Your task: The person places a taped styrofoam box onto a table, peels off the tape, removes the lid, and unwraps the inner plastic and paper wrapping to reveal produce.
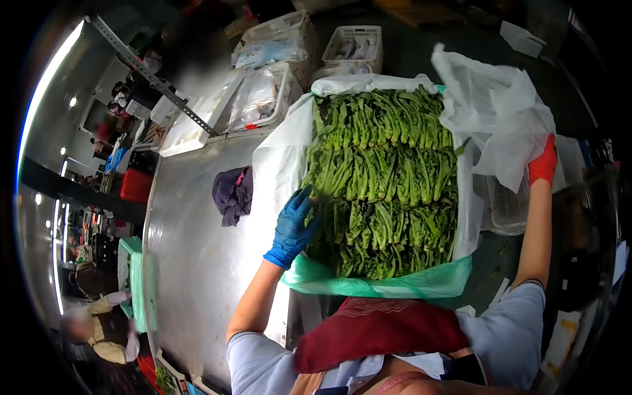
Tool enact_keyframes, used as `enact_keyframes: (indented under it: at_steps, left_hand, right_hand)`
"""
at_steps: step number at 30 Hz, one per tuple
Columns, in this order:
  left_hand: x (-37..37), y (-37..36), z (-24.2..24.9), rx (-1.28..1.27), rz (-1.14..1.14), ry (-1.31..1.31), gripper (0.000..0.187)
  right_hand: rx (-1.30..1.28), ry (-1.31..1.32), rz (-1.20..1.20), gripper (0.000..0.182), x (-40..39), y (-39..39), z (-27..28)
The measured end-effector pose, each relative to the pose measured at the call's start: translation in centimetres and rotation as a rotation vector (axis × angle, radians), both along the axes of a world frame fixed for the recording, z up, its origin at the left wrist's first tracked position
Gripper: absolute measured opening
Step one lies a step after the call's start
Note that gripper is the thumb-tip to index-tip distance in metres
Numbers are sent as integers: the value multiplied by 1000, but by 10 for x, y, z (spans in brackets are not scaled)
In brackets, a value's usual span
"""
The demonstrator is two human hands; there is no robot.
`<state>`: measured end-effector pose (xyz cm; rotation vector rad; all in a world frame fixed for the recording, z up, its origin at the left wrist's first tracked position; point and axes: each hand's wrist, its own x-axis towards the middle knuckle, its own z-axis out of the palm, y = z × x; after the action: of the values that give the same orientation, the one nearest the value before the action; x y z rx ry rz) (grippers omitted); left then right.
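Rows of leafy green vegetables (388, 171) fill a crate lined with white sheets and a green plastic liner (382, 280), directly before me. My left hand (294, 227), in a blue glove, rests with spread fingers at the left edge of the vegetables, touching the leaves and white liner (280, 158). To the right, my right hand (543, 161), in a red glove, is closed on a crumpled translucent white sheet (494, 99), which hangs out past the crate's right side.
A metal table (191, 243) lies at the left with a dark purple cloth (232, 195) on it. White crates (263, 99) with plastic bags stand behind. A metal post (151, 76) rises at back left. A co-worker (105, 329) is beside a green-lined crate (135, 283).
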<state>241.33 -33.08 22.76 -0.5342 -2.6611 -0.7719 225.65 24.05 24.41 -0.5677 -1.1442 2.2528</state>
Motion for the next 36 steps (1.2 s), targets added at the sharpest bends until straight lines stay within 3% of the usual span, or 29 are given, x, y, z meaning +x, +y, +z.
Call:
enact_keyframes:
  at_steps: [3,4,5,6,7,8,10,12,13,14,16,17,19,20,21,22,23,24,27,28,29,32,36]
  left_hand:
    - [-7,20,-4,171,-92,-110,56]
    - [-14,38,2,247,-150,-157,65]
    - [-21,59,9,314,-298,-107,85]
    - [-24,79,9,401,-322,-182,96]
    - [-23,102,16,481,-365,-283,99]
    - [-25,130,25,544,-366,-225,87]
    - [-27,147,-2,766,-482,-584,60]
    - [-19,143,-18,835,-430,-691,34]
    - [-15,141,-2,997,-239,-782,29]
    - [-11,139,13,1095,-73,-721,31]
    - [-12,127,21,1100,164,-598,32]
    - [-16,118,22,762,82,-485,30]
    - [-18,106,11,85,26,46,42]
    - [-16,106,18,-118,-56,145,48]
    - [-14,113,38,-304,-136,266,54]
    - [-14,97,20,-279,-146,163,55]
    - [-14,82,2,-254,-149,62,58]
    - [-11,91,-4,613,-82,-243,57]
    - [-13,88,17,464,24,-58,57]
    - [-13,88,20,524,-2,-35,57]
    - [-11,82,14,521,19,-50,56]
    - [2,63,-9,495,70,-97,53]
    - [20,67,-31,422,71,-127,53]
  right_hand:
    - [430,-37,176,38,8,-3,-2]
    - [708,-30,295,30,21,-43,7]
    - [980,12,379,22,34,-83,16]
    - [1018,22,607,15,55,-132,28]
    - [977,299,876,14,68,-162,11]
    - [1052,344,1141,18,82,-185,24]
    - [1248,501,1628,27,103,-222,58]
    - [1367,680,1103,33,97,-233,53]
    - [1403,729,820,35,99,-237,58]
    - [1613,609,759,55,92,-228,75]
    - [1380,482,825,71,86,-229,63]
    - [1003,397,1102,73,91,-235,39]
    - [321,250,1503,71,102,-247,30]
    - [37,181,1660,68,103,-251,33]
    - [-70,103,1679,61,101,-258,24]
    - [-182,29,1691,54,96,-262,17]
    - [-55,-54,1571,46,90,-262,13]
    - [62,-139,1449,38,84,-262,13]
    - [-20,160,1037,29,58,-254,18]
    - [91,338,960,31,45,-244,21]
    - [18,425,868,41,41,-241,26]
    - [593,784,386,45,16,-236,47]
    - [922,836,-38,49,-30,-221,96]
